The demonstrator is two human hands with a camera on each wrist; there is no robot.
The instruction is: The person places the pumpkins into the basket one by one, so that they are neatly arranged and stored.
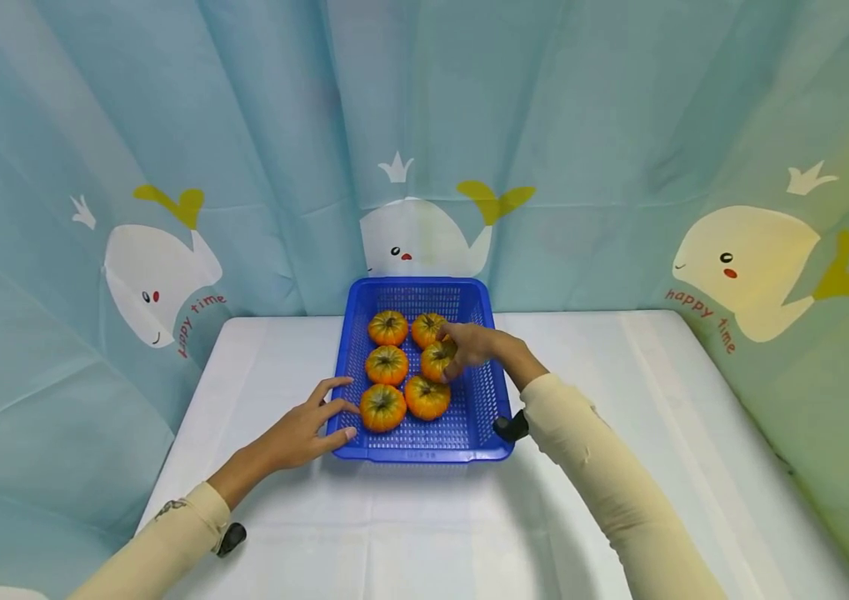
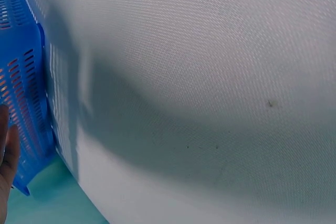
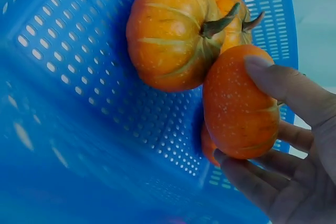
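Several small orange pumpkins with green-streaked tops stand in two rows in a blue plastic basket (image 1: 424, 455). My right hand (image 1: 475, 343) reaches over the basket's right side and grips one pumpkin (image 3: 239, 103) between thumb and fingers, tilted so that its smooth side faces the right wrist camera. Beside it, another pumpkin (image 3: 170, 35) shows a curved stem. At the basket's left rim is my left hand (image 1: 304, 429), its fingers spread and reaching over the edge near the front left pumpkin (image 1: 382, 407). Only part of that hand shows in the left wrist view, next to the slotted basket wall (image 2: 23, 87).
The basket stands at the back of a white-covered table (image 1: 424, 533). Behind it hangs a pale blue curtain (image 1: 589, 125) printed with whales, which also closes off both sides. A black piece (image 1: 511, 427) sits at the right wrist near the basket's rim.
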